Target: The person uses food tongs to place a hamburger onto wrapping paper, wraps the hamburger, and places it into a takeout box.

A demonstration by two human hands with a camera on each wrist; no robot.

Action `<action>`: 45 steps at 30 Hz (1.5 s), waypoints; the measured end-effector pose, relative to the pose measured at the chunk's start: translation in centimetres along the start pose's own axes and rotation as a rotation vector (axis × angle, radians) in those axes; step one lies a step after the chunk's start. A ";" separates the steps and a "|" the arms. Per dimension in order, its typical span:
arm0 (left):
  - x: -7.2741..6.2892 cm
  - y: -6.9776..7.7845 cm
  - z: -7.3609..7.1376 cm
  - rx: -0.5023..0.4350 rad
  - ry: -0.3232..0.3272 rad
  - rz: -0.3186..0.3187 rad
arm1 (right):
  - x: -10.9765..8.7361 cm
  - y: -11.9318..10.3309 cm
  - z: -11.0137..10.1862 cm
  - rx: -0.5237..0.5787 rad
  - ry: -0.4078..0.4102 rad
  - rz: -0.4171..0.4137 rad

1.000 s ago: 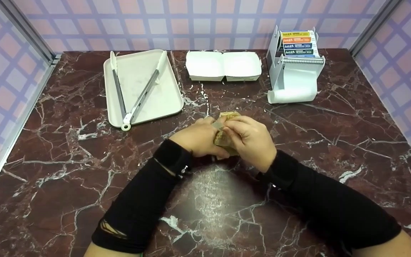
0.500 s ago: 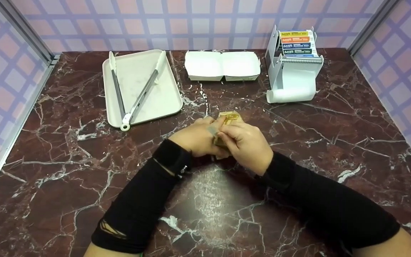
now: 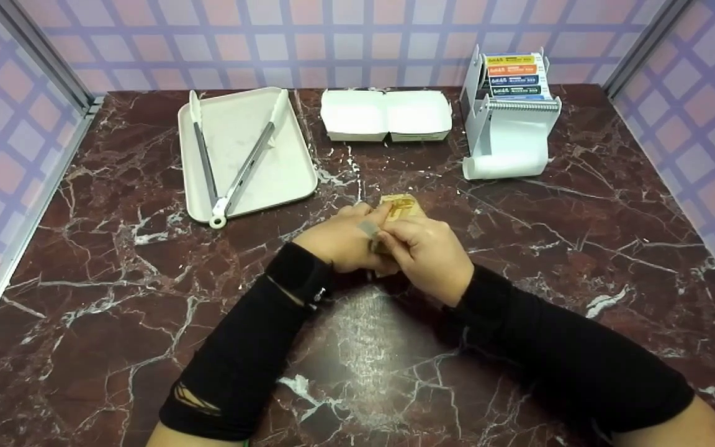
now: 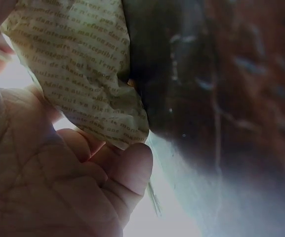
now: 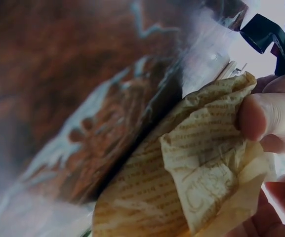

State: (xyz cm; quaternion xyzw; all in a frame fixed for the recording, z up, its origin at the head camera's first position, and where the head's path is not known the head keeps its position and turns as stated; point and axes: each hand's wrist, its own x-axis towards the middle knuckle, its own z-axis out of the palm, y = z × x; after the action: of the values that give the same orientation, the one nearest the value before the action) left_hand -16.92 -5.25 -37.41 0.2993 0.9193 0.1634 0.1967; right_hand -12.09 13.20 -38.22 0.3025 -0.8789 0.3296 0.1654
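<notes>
Between my hands is a packet wrapped in tan paper [image 3: 402, 205] printed with lines of text. My left hand [image 3: 348, 239] grips it from the left; in the left wrist view its fingers curl under the crumpled wrapping paper [image 4: 83, 74]. From the right, my right hand [image 3: 432, 251] pinches the paper with thumb and index finger. In the right wrist view a thumb presses on the folded wrapping paper [image 5: 196, 163], whose layers overlap in creases. A small greyish flap [image 3: 368, 227] lies against the back of my left hand. What is inside the paper is hidden.
A cream tray [image 3: 242, 186] with spread tongs [image 3: 249, 166] across it lies back left. An unfolded white box [image 3: 357, 115] stands at the back middle. Back right is a white dispenser [image 3: 477, 118] with coloured labels and a paper roll [image 3: 506, 165]. The dark marble tabletop [image 3: 115, 292] surrounds them.
My right hand has shifted a little left and down along the packet, uncovering more of its far end. The greyish flap has moved onto the back of my left hand, which stays put.
</notes>
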 end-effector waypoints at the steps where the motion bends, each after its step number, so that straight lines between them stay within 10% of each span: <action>1: 0.1 0.0 0.0 0.001 0.004 0.014 | 0.0 0.1 0.0 0.011 0.012 0.008; 33: -0.1 -0.5 0.1 -0.053 -0.006 -0.055 | 0.0 -0.2 -0.2 -0.041 -0.184 -0.006; 45: 0.0 -0.3 -0.1 -0.055 -0.041 -0.118 | 0.0 1.6 -2.9 0.034 -0.492 -0.072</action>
State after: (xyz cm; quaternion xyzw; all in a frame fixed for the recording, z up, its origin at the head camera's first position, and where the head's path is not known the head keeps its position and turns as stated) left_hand -17.09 -5.50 -37.45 0.2422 0.9264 0.1704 0.2328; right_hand -12.85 16.10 -36.90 0.4075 -0.8757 0.2547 -0.0471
